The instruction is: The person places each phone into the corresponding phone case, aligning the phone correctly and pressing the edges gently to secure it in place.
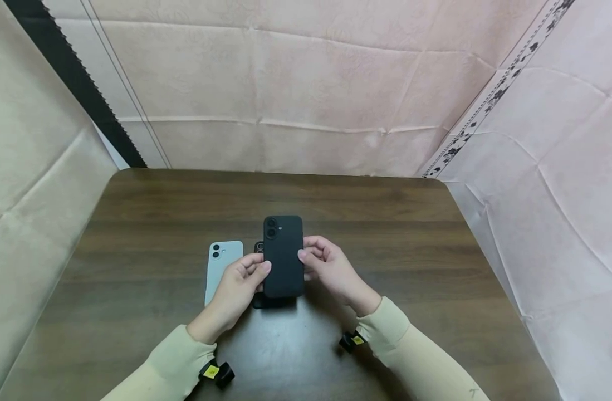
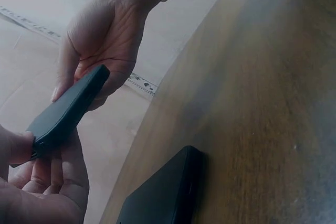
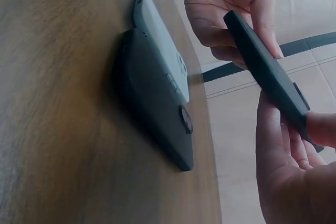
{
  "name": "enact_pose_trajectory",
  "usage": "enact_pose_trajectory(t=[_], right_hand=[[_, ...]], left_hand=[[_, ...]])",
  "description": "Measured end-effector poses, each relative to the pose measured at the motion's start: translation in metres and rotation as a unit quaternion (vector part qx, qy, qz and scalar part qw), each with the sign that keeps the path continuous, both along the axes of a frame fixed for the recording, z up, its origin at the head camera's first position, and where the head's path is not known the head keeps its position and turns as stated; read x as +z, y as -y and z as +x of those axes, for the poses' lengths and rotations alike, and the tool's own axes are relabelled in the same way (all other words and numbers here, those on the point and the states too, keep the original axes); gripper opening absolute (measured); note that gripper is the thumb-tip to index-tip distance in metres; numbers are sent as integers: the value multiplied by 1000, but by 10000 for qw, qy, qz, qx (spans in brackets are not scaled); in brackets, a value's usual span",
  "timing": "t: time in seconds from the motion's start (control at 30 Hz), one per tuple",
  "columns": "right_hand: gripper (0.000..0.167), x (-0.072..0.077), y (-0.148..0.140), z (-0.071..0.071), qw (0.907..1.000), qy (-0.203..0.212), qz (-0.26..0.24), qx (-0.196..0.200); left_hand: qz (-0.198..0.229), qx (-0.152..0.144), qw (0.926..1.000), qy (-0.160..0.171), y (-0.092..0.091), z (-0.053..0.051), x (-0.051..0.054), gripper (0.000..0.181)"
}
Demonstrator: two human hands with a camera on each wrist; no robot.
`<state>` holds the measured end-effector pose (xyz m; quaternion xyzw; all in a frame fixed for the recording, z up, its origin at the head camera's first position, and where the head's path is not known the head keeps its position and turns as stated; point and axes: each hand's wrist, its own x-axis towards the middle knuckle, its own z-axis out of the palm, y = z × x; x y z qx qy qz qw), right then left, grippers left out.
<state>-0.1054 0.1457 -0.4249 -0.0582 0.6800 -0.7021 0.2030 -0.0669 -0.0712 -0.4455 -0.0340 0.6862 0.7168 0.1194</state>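
Observation:
A black smartphone [image 1: 284, 262], back and camera side up, is held above the table between both hands. My left hand [image 1: 239, 287] pinches its left edge, thumb on top and fingers beneath. On the opposite edge, my right hand [image 1: 334, 271] grips it the same way. Both wrist views show this phone [image 3: 268, 72] raised clear of the tabletop. Below it lies a second black phone [image 3: 152, 98], mostly covered by the held one in the head view. Left of that rests a light blue phone [image 1: 224, 262], partly hidden by my left hand.
The brown wooden table [image 1: 386, 234] has rounded far corners. Pale cloth [image 1: 306, 83] hangs behind it and along both sides. A small black wrist device [image 1: 217, 372] sits at the left sleeve, another device [image 1: 352, 341] at the right.

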Motion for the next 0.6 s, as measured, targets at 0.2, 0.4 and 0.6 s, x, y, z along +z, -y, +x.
enact_pose_trajectory(t=[0.2, 0.4, 0.6], right_hand=[[28, -5, -5, 0, 9999, -73, 118, 1], [27, -7, -14, -1, 9982, -164, 574, 25], [34, -12, -31, -10, 9623, -1440, 2227, -598]], left_hand=[[-262, -301, 9992, -35, -3, -3, -1, 28], [-267, -774, 9965, -181, -9, -7, -4, 30], [-1196, -853, 9888, -265, -17, -11, -12, 43]])
